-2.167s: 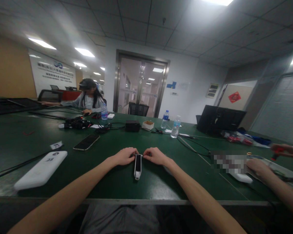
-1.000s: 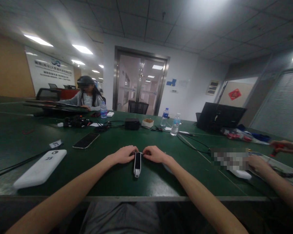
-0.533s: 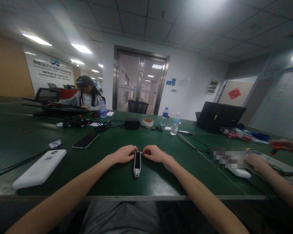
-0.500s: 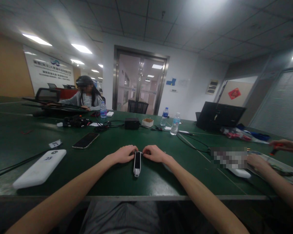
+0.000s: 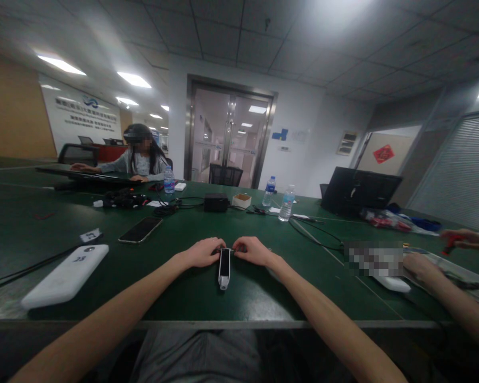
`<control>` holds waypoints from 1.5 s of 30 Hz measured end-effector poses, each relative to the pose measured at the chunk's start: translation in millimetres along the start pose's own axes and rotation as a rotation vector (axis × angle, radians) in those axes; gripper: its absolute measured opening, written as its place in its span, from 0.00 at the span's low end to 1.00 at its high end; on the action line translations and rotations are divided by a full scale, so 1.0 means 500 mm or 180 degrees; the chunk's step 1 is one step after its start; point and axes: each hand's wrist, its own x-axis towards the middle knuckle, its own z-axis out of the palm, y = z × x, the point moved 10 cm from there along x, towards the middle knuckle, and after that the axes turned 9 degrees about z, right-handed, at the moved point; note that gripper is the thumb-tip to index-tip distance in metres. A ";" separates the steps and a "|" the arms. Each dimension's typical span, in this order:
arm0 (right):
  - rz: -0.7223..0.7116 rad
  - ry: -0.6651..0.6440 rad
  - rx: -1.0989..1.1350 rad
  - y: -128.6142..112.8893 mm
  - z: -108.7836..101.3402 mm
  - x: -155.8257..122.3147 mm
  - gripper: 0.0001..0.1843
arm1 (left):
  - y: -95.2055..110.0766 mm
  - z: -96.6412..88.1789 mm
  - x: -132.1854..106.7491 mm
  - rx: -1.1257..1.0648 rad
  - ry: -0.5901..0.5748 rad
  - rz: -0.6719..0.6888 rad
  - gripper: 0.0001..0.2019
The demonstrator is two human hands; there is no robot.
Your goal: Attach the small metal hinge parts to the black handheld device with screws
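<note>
A slim white device with a dark top face (image 5: 225,262) and a pale, narrow near end lies lengthwise on the green table in front of me. My left hand (image 5: 203,252) has its fingers closed against the far left end of it. On the opposite side my right hand (image 5: 252,250) is closed in a pinch beside the same far end. Something tiny may sit between the right fingertips; it is too small to name. Both wrists rest low over the table, palms down.
At left lie a smartphone (image 5: 140,230) and a white power-bank-like case (image 5: 67,276). Beyond are a black box (image 5: 216,202), a small open carton (image 5: 241,200), cables and water bottles (image 5: 286,203). At right, a co-worker's hand (image 5: 423,268) works near a monitor (image 5: 361,192).
My hands and the slim device stay almost still. Across the table, a person's dark flat panel has come down lower. At right, a co-worker's red-handled item has tilted slightly.
</note>
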 end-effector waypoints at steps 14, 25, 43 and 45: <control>0.0074 0.0057 0.0084 0.004 -0.005 0.002 0.06 | -0.003 0.001 -0.001 -0.0079 0.0006 -0.0024 0.13; 0.0202 0.0069 0.0163 0.014 -0.003 0.002 0.06 | -0.005 0.002 0.000 -0.0043 0.0010 -0.0035 0.13; 0.0145 0.0018 0.0231 0.010 -0.003 0.001 0.07 | -0.003 -0.001 -0.002 -0.0093 -0.0032 -0.0047 0.12; 0.0137 0.0056 0.0211 0.010 -0.003 0.002 0.07 | -0.004 0.001 -0.002 -0.0079 -0.0041 -0.0046 0.13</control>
